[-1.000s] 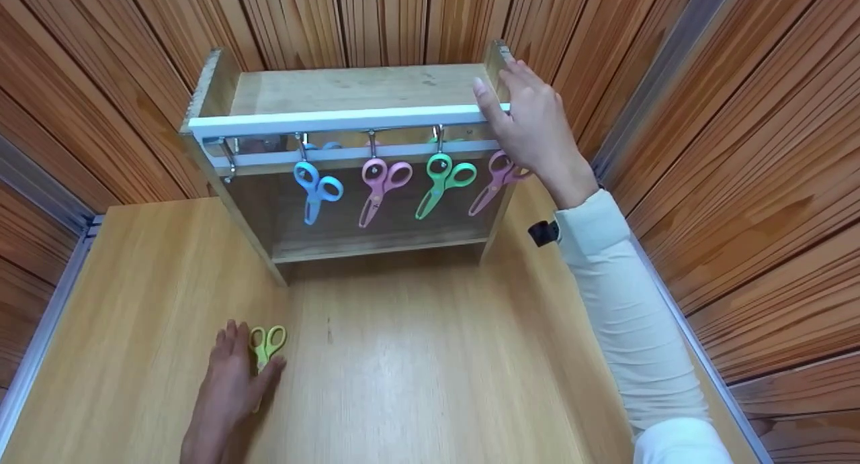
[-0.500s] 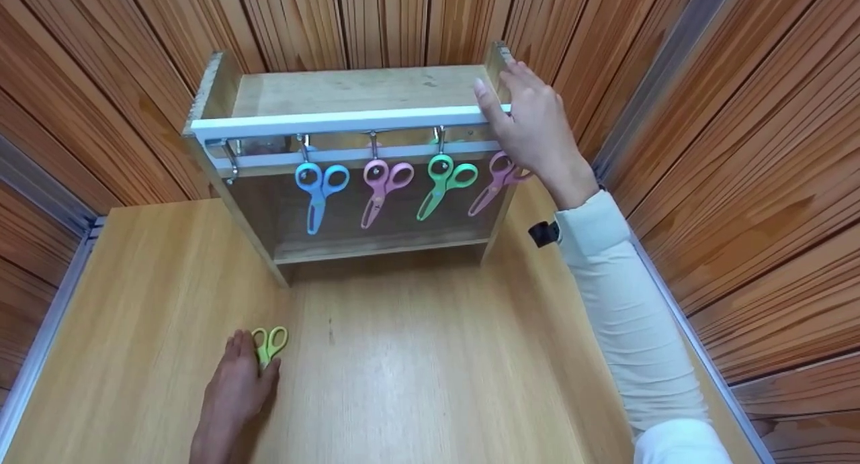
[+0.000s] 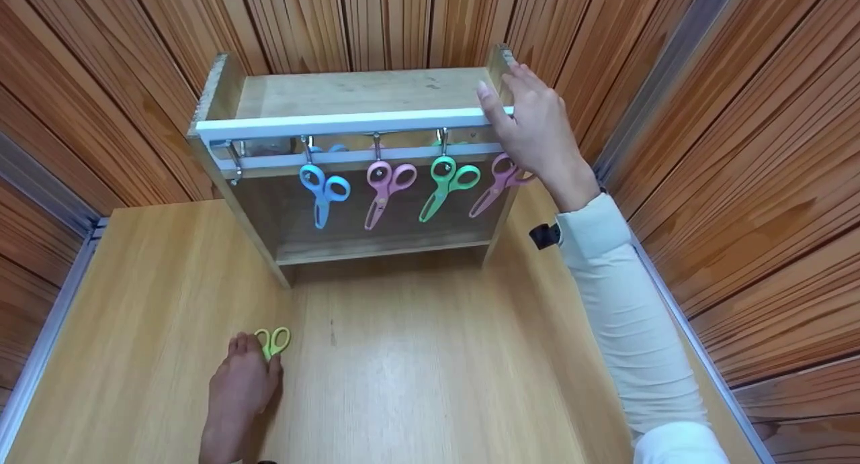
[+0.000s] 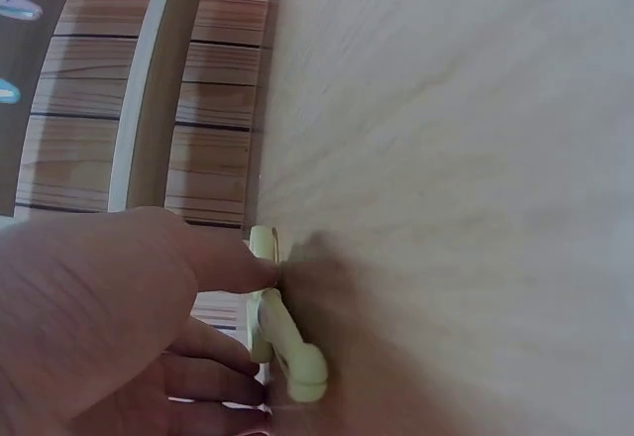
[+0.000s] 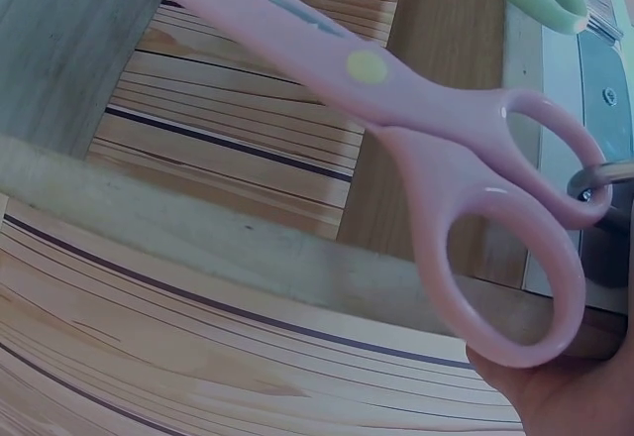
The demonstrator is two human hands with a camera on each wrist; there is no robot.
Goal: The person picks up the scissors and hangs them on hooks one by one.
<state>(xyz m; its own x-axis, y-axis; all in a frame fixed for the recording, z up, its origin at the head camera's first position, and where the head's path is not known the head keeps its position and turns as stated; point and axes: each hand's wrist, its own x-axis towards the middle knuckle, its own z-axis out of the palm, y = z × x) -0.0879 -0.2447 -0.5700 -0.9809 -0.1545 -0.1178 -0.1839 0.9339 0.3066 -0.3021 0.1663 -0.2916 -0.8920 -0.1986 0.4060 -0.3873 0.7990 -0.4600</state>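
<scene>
Yellow-green scissors (image 3: 275, 342) lie on the table with their rings toward the rack. My left hand (image 3: 240, 387) is over their blade end; in the left wrist view its thumb and fingers pinch the scissors (image 4: 287, 342) from either side. My right hand (image 3: 534, 128) rests on the right corner of a wooden rack (image 3: 356, 91), thumb by the white rail (image 3: 349, 122). From hooks on that rail hang blue scissors (image 3: 322, 194), pink scissors (image 3: 381, 192), green scissors (image 3: 440, 189) and pink scissors at the right end (image 5: 436, 129), close to the right hand. The leftmost hook (image 3: 235, 163) is bare.
Behind the rack stands a wood-panelled wall (image 3: 390, 21), with another panelled wall (image 3: 752, 155) to the right. A metal strip (image 3: 47, 330) runs along the table's left edge. The tabletop (image 3: 403, 356) stretches in front of the rack.
My left hand has shifted slightly right, its fingers curling in over the yellow-green scissors. The blue scissors swing on their hook. The right hand stays at the rack's corner.
</scene>
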